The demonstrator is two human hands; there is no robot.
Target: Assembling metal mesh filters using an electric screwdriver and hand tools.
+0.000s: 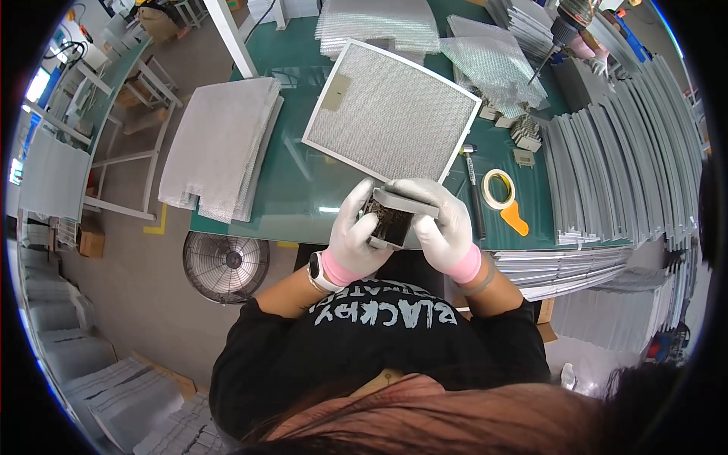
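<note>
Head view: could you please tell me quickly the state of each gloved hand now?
Left hand: closed, holding the left side of a small grey box.
Right hand: closed, holding the same box from the right.

A green-topped workbench [299,171] is supporting many flat items. At its left edge, a stack of whitish sheets [220,140] is lying. A white-framed mesh panel [398,114] is resting askew mid-bench. To its right, a black-handled hammer [476,201], a tape roll [486,189] and an orange-handled tool [515,219] are lying close together. Small metal parts [525,135] are sitting behind them; a row of grey panels [629,159] is filling the right end.
</note>
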